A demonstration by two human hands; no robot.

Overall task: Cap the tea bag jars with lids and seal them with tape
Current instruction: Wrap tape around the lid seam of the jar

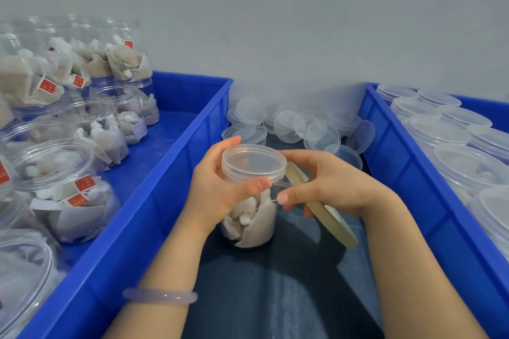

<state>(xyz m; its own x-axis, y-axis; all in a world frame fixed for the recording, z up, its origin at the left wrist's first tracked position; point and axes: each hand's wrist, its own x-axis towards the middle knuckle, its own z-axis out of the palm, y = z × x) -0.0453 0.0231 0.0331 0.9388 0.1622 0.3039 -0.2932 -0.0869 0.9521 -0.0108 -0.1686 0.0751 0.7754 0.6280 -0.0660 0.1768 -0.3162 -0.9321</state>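
Observation:
A clear plastic jar (252,224) holding white tea bags stands between my knees, with a translucent lid (253,163) on top. My left hand (217,187) wraps around the jar's neck, its thumb pressed on the lid's lower edge. My right hand (325,187) grips a roll of clear tape (321,206) with a beige core, tilted to the jar's right. A short strip of tape runs from the roll to the lid's edge by my left thumb.
A blue crate (170,181) on the left holds several open jars of tea bags (63,187). A second blue crate (405,173) on the right holds several lidded jars (468,165). Loose clear lids (297,126) lie piled against the wall between the crates.

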